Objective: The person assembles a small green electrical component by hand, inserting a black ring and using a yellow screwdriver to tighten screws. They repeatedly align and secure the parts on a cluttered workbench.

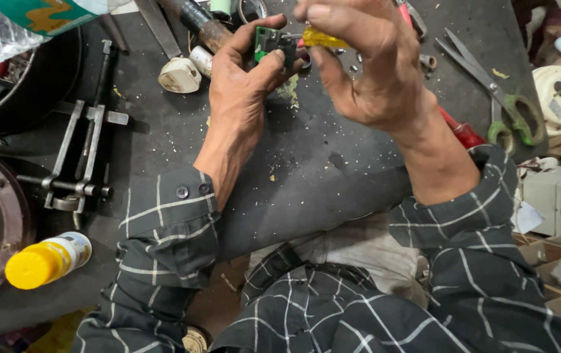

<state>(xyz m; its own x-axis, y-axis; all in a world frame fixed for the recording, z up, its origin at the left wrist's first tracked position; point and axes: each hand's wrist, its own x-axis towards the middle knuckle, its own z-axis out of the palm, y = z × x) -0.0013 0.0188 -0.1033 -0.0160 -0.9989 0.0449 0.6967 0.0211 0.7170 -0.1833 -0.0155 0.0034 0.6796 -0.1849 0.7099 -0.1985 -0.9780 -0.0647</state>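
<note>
Up near the top of the head view, our left hand (244, 85) pinches a small green circuit board (267, 40) between thumb and fingers, held above the dark work mat (333, 157). Our right hand (372, 65) is closed around a yellow-handled screwdriver (323, 39), its tip meeting the board from the right. Both hands are narrow, each gripping its own thing, and the two nearly touch over the board.

To the left on the mat lies a metal gear puller (78, 163), and below it a bottle with a yellow cap (45, 260) on its side. A white plug (179, 75) sits just beside our left hand. Green-handled scissors (496, 98) lie to the right, well apart from the board.
</note>
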